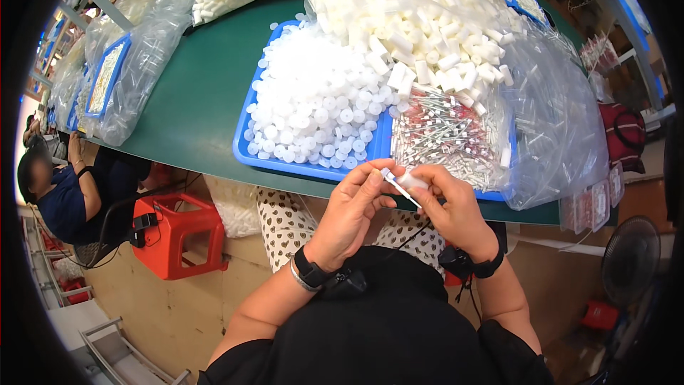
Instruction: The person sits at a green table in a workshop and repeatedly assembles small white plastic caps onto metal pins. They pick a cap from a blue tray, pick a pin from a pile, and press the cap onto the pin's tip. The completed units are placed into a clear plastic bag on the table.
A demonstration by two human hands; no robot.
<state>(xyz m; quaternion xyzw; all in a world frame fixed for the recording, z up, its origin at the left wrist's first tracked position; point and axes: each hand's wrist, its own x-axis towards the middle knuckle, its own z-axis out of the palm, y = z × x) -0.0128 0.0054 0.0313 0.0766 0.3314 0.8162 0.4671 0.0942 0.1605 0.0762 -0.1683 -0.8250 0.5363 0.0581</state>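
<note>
Both hands meet just over the table's near edge, fingers closed. My left hand pinches one end of a thin white rod that slants down to the right. In my right hand is a short white cylinder, its fingertips also close to the rod. Whether the two parts are joined I cannot tell. Just beyond lies a blue tray heaped with small translucent white discs. Beside it, thin metal-and-white rods with some red among them fill another section.
White foam-like cylinders spill from a large clear bag behind the trays. Crumpled clear plastic lies at right on the green table. A red stool and a seated person are at left. A fan stands right.
</note>
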